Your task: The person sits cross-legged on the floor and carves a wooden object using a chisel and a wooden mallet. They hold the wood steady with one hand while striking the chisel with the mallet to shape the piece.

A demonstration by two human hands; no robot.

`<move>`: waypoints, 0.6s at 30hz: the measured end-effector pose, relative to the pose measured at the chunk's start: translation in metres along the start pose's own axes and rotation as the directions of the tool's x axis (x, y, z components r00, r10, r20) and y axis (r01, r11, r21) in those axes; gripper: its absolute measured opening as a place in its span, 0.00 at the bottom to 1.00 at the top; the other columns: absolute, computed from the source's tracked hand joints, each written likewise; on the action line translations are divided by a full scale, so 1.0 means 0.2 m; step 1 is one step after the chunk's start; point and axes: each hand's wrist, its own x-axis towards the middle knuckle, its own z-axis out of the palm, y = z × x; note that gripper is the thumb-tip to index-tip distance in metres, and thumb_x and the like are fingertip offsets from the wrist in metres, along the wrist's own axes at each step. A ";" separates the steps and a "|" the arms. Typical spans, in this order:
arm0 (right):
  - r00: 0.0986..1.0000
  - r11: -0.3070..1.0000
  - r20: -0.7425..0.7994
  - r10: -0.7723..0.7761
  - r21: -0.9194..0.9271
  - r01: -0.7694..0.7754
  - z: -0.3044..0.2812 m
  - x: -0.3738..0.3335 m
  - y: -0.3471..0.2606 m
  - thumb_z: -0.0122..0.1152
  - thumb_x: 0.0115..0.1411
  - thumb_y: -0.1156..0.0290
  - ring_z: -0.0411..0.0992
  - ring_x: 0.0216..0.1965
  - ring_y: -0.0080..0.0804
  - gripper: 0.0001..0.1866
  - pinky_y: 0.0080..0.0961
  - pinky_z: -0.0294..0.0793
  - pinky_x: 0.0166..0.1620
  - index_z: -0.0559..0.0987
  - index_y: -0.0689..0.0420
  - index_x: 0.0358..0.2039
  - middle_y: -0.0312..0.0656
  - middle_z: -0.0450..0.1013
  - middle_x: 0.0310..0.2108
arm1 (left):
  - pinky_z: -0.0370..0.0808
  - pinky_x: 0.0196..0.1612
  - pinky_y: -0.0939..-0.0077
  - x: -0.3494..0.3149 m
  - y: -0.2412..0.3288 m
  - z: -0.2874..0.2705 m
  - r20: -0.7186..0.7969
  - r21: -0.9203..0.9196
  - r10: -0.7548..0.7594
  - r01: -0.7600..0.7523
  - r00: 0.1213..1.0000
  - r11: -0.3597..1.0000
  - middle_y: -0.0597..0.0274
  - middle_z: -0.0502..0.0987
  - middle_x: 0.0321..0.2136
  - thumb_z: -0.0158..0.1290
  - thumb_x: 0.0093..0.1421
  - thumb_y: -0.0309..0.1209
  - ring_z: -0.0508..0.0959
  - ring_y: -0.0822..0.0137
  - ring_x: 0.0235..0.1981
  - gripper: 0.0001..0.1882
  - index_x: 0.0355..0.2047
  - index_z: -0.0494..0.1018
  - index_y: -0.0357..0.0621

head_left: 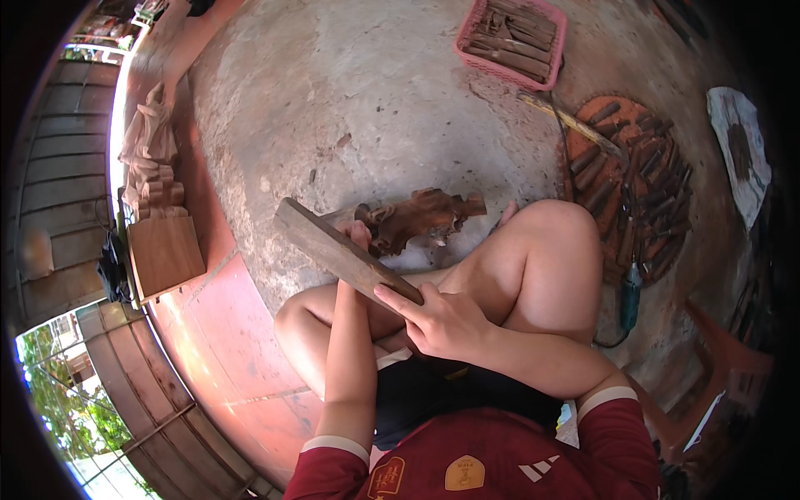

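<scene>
A long, flat, grey-brown bar (pixel 342 250), its material unclear, slants across my lap from far left to near right. My right hand (pixel 442 321) is closed around its near end, index finger along the edge. On the bar's far side, the curled fingers of my left hand (pixel 357 233) show; the bar covers the rest of that hand, and whatever it grips is hidden. Close beside those fingers, on the floor in front of my crossed legs, lies a gnarled dark brown wood carving (pixel 425 218).
A pink basket (pixel 554 71) holds brown wood pieces at the far right. Nearer sits a round mat (pixel 600 108) crowded with wood-handled tools, a long-handled tool (pixel 575 122) and a teal-handled power tool (pixel 631 296). A carved wooden figure (pixel 154 150) stands at left beside a wooden block (pixel 167 254).
</scene>
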 end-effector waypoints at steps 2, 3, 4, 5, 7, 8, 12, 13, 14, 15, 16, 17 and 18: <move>0.997 0.998 -0.064 -0.047 0.046 0.050 0.01 -0.02 0.02 0.62 0.52 0.71 0.69 0.16 0.37 0.40 0.31 0.74 0.18 0.65 0.39 0.67 0.45 0.68 0.26 | 0.64 0.22 0.75 -0.02 0.04 0.05 -0.083 0.103 0.049 -0.041 0.995 0.994 0.69 0.69 0.14 0.51 0.65 0.32 0.65 0.76 0.17 0.18 0.17 0.68 0.42; 0.995 0.997 -0.074 -0.071 0.027 0.073 0.01 -0.03 0.04 0.62 0.52 0.71 0.68 0.16 0.36 0.40 0.31 0.73 0.18 0.65 0.38 0.67 0.45 0.67 0.25 | 0.64 0.22 0.76 -0.02 0.08 0.09 -0.084 0.138 0.056 -0.044 0.995 0.989 0.69 0.69 0.14 0.51 0.65 0.33 0.65 0.76 0.18 0.18 0.17 0.68 0.42; 0.992 0.995 -0.082 -0.100 0.013 0.101 0.01 -0.03 0.03 0.62 0.52 0.71 0.68 0.15 0.35 0.40 0.31 0.73 0.18 0.65 0.38 0.67 0.44 0.66 0.25 | 0.64 0.23 0.76 -0.03 0.16 0.10 -0.090 0.178 0.064 -0.048 0.994 0.983 0.69 0.69 0.15 0.51 0.65 0.33 0.66 0.76 0.18 0.18 0.17 0.69 0.42; 0.988 0.992 -0.090 -0.129 -0.001 0.129 0.00 -0.03 0.03 0.62 0.52 0.71 0.67 0.15 0.34 0.40 0.30 0.72 0.18 0.65 0.38 0.67 0.44 0.66 0.24 | 0.64 0.23 0.76 -0.02 0.23 0.12 -0.074 0.224 0.044 -0.027 0.996 0.974 0.69 0.70 0.15 0.52 0.65 0.33 0.67 0.76 0.18 0.18 0.17 0.70 0.42; 0.999 0.998 0.011 -0.052 -0.045 0.052 0.00 -0.01 -0.01 0.62 0.52 0.71 0.66 0.14 0.33 0.39 0.29 0.72 0.17 0.66 0.38 0.67 0.43 0.65 0.24 | 0.65 0.23 0.76 -0.03 0.11 0.06 -0.084 0.123 0.072 -0.061 0.994 0.991 0.67 0.71 0.15 0.52 0.64 0.33 0.67 0.76 0.18 0.18 0.17 0.70 0.41; 0.998 0.997 0.058 -0.004 -0.075 0.008 0.00 0.00 -0.02 0.63 0.52 0.71 0.65 0.14 0.33 0.39 0.29 0.71 0.17 0.66 0.38 0.66 0.43 0.65 0.24 | 0.65 0.23 0.75 -0.02 0.08 0.05 -0.083 0.066 0.085 -0.079 0.993 0.995 0.66 0.71 0.15 0.52 0.64 0.33 0.67 0.75 0.18 0.18 0.17 0.70 0.41; 0.993 0.994 -0.052 -0.103 0.017 0.104 0.01 -0.05 0.05 0.63 0.53 0.70 0.66 0.14 0.33 0.38 0.29 0.71 0.17 0.67 0.37 0.66 0.43 0.65 0.23 | 0.65 0.24 0.78 -0.03 0.16 0.10 -0.053 0.185 0.016 -0.006 0.998 0.983 0.68 0.71 0.16 0.53 0.63 0.32 0.67 0.76 0.20 0.17 0.18 0.70 0.41; 0.988 0.989 -0.055 -0.145 0.013 0.146 0.00 -0.04 0.03 0.62 0.53 0.70 0.66 0.14 0.34 0.38 0.30 0.71 0.17 0.67 0.37 0.66 0.43 0.65 0.23 | 0.66 0.25 0.77 -0.03 0.10 0.05 -0.043 0.078 0.065 -0.062 0.997 0.995 0.68 0.72 0.16 0.53 0.63 0.31 0.69 0.76 0.20 0.15 0.19 0.72 0.40; 0.984 0.986 -0.059 -0.168 0.004 0.169 0.00 -0.04 0.03 0.62 0.53 0.70 0.66 0.14 0.34 0.38 0.30 0.71 0.17 0.67 0.37 0.66 0.43 0.65 0.22 | 0.67 0.25 0.77 -0.04 0.08 0.05 -0.058 0.090 0.058 -0.053 0.997 0.995 0.67 0.72 0.16 0.53 0.63 0.30 0.69 0.76 0.20 0.15 0.19 0.72 0.40; 0.993 0.994 -0.028 -0.113 -0.001 0.113 0.00 -0.03 0.02 0.62 0.53 0.70 0.66 0.14 0.34 0.38 0.30 0.72 0.17 0.67 0.37 0.66 0.43 0.65 0.22 | 0.67 0.26 0.76 -0.05 0.06 0.04 -0.073 0.103 0.051 -0.043 0.996 0.994 0.66 0.72 0.15 0.52 0.63 0.30 0.69 0.75 0.20 0.14 0.19 0.73 0.40; 0.998 0.998 -0.003 -0.065 -0.009 0.065 0.00 -0.02 0.01 0.62 0.53 0.70 0.66 0.14 0.34 0.38 0.31 0.72 0.17 0.67 0.37 0.66 0.42 0.65 0.22 | 0.68 0.26 0.75 -0.05 0.03 0.02 -0.089 0.117 0.053 -0.043 0.995 0.992 0.66 0.71 0.15 0.52 0.63 0.30 0.69 0.75 0.20 0.14 0.20 0.73 0.40; 1.000 1.000 0.022 -0.018 -0.018 0.018 0.00 -0.01 0.00 0.62 0.53 0.70 0.66 0.14 0.34 0.38 0.31 0.72 0.17 0.67 0.36 0.66 0.42 0.65 0.22 | 0.69 0.27 0.73 -0.05 0.00 0.01 -0.099 0.047 0.060 -0.056 0.993 0.997 0.63 0.72 0.15 0.54 0.61 0.31 0.70 0.73 0.20 0.13 0.20 0.74 0.39; 0.999 0.999 0.012 -0.045 0.015 0.045 0.00 -0.01 -0.01 0.62 0.53 0.71 0.66 0.14 0.34 0.38 0.31 0.72 0.17 0.67 0.36 0.66 0.43 0.65 0.22 | 0.70 0.28 0.72 -0.06 -0.02 -0.03 -0.088 0.110 0.072 -0.062 0.994 0.992 0.63 0.73 0.16 0.55 0.60 0.31 0.71 0.72 0.20 0.13 0.20 0.74 0.39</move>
